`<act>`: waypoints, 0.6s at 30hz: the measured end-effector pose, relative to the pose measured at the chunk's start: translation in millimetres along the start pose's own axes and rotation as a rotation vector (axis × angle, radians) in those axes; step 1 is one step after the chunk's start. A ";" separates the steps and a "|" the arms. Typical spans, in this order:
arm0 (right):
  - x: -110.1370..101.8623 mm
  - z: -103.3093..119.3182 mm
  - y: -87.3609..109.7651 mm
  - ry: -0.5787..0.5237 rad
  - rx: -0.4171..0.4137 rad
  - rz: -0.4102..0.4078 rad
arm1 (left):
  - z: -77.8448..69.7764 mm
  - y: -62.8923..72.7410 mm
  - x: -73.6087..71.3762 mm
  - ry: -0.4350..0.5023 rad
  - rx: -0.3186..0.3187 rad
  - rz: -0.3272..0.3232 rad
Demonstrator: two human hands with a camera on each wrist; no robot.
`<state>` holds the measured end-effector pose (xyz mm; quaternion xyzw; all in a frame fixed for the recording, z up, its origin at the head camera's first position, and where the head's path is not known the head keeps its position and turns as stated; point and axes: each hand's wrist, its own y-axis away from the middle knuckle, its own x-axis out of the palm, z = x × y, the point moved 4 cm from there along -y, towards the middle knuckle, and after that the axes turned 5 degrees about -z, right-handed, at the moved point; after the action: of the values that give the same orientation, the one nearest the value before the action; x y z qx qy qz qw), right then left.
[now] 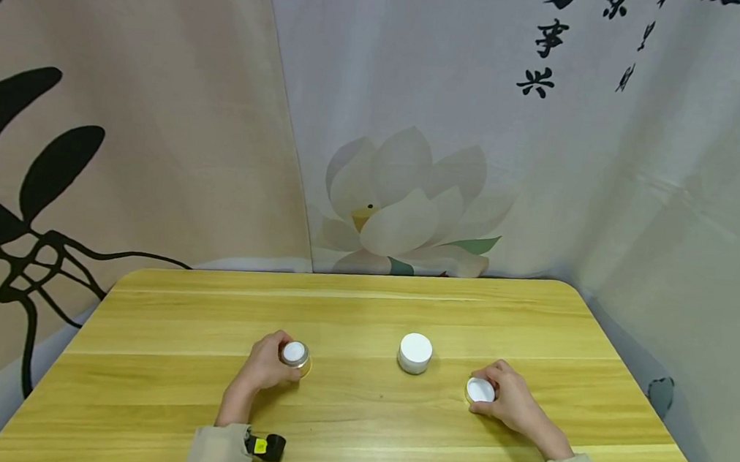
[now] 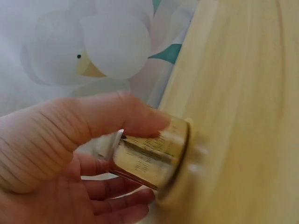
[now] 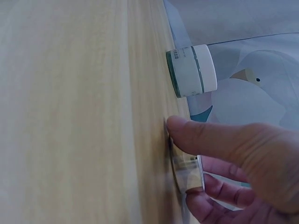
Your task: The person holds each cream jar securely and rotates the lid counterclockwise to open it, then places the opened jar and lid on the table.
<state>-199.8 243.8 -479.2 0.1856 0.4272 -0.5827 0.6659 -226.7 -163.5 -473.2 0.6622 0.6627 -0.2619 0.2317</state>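
My left hand [image 1: 268, 363] grips a small gold jar [image 2: 148, 158] with fine print round its side, thumb on one side and fingers on the other. The jar stands on the table, a silver rim and white round top [image 1: 294, 352] facing up. To the right, my right hand [image 1: 507, 398] pinches a low, round, gold-sided piece [image 3: 187, 172] with a white face [image 1: 480, 390] upward, at the tabletop. Between the hands, a white jar [image 1: 415, 354] stands upright, touched by neither. Green bands circle it in the right wrist view.
The wooden table [image 1: 352, 435] reaches back to a hanging cloth [image 1: 423, 81] printed with a lotus, leaves and black characters. Black wrist cameras with yellow patches are strapped at both sleeves [image 1: 218, 452].
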 end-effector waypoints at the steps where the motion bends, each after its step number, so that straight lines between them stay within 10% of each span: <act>1: -0.1 0.0 0.3 -0.001 -0.001 0.000 | -1.0 -0.3 0.4 -0.007 0.003 0.005; 9: -1.9 -1.3 2.3 -0.006 -0.001 -0.003 | -34.2 -8.8 13.5 0.056 0.124 -0.033; 18: -0.1 -1.2 0.5 -0.004 -0.019 -0.008 | -72.4 -20.8 63.3 0.238 0.279 0.010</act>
<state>-199.7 244.9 -479.9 0.1764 0.4322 -0.5817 0.6661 -245.6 -68.0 -459.0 0.7175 0.6394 -0.2700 0.0591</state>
